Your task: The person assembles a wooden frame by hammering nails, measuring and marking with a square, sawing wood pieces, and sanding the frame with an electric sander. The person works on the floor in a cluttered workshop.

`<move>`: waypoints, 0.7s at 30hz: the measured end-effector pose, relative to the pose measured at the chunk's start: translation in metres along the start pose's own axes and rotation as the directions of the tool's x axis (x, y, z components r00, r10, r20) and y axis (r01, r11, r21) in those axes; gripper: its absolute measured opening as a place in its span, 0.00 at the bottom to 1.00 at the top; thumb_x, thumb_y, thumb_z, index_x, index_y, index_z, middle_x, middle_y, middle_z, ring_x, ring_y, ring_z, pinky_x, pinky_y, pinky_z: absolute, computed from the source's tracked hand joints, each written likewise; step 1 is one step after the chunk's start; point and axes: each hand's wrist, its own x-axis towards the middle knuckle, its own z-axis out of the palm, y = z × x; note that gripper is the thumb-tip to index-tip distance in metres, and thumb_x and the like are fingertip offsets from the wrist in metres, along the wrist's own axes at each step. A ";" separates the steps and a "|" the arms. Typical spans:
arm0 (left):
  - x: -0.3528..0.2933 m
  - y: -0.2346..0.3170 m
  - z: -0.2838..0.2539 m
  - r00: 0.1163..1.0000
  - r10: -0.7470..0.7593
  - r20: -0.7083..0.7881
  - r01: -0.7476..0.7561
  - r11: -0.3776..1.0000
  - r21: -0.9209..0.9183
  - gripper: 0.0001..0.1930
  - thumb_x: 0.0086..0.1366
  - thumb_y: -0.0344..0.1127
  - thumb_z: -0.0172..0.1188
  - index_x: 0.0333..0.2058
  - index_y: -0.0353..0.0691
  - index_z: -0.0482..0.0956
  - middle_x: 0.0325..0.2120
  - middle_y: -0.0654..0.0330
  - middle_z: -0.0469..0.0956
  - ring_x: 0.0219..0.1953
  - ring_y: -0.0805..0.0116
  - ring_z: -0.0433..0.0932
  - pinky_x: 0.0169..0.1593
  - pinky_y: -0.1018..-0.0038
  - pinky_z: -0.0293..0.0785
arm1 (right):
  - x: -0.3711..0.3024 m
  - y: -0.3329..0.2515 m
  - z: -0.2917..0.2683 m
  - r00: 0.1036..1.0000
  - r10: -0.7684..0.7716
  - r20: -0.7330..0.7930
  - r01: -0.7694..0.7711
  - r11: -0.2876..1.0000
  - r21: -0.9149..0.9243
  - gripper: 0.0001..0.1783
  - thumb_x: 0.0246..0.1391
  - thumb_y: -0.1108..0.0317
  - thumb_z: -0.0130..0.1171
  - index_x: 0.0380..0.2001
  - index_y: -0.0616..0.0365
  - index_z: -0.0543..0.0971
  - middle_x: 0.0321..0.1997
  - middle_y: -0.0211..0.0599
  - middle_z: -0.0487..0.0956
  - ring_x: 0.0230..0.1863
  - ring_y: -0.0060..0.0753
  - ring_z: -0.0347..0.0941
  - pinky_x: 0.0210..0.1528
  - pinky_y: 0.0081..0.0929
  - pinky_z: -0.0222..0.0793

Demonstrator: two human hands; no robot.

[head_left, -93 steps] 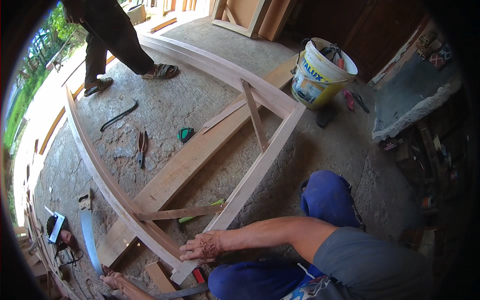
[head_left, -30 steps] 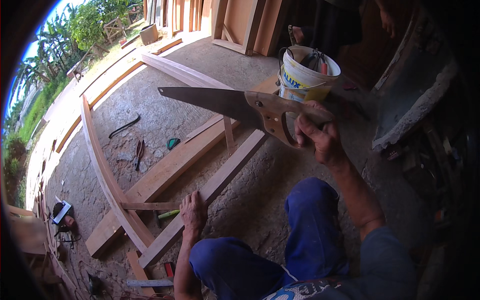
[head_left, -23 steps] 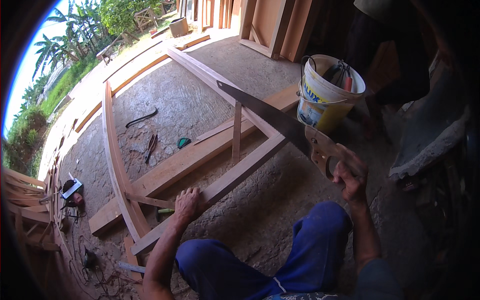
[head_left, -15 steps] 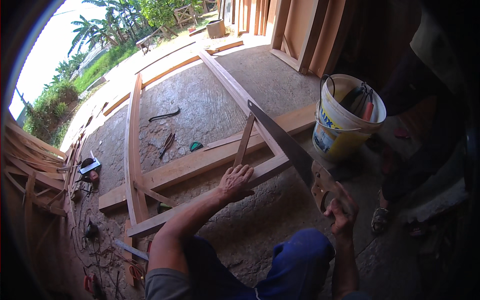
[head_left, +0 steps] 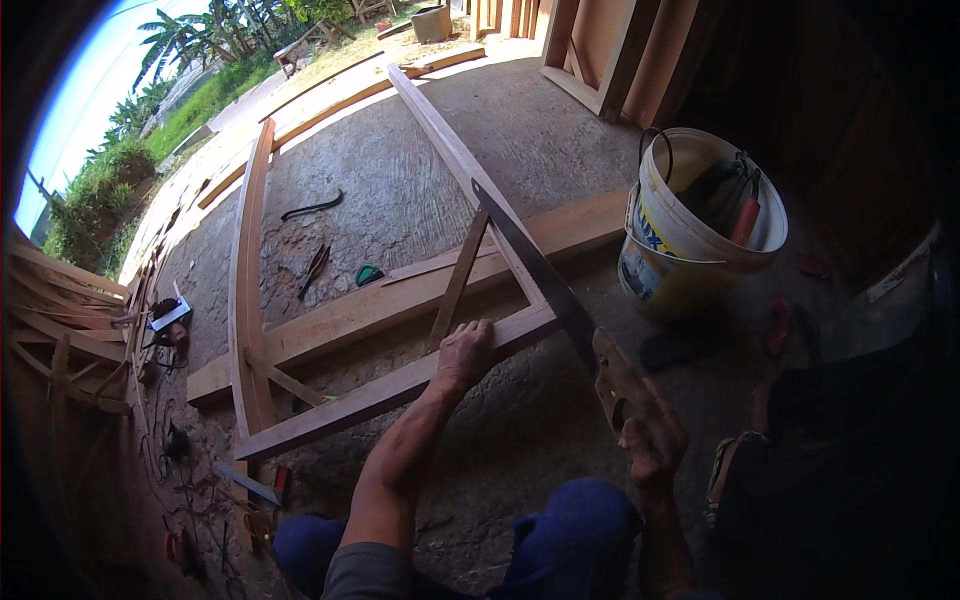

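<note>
A person crouches over a wooden frame [head_left: 400, 385] lying on a concrete floor [head_left: 400, 200]. The left hand [head_left: 463, 352] presses the frame's near rail, fingers curled over its far edge. At about four o'clock from it, the right hand [head_left: 650, 440] has its fingers wrapped round the handle of a handsaw [head_left: 545, 285], whose blade crosses the frame's corner. The left hand sits close to the blade; a jump of the saw could likely cut it.
</note>
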 end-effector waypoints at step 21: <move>0.007 -0.044 -0.024 0.981 -0.184 0.056 0.167 0.959 0.227 0.27 0.55 0.56 0.73 0.42 0.42 0.76 0.43 0.54 0.79 0.50 0.49 0.77 0.53 0.54 0.71 | -0.011 0.011 -0.007 0.985 -0.158 0.066 0.165 0.978 -0.125 0.30 0.58 0.68 0.68 0.60 0.73 0.73 0.47 0.61 0.83 0.45 0.53 0.85 0.44 0.38 0.80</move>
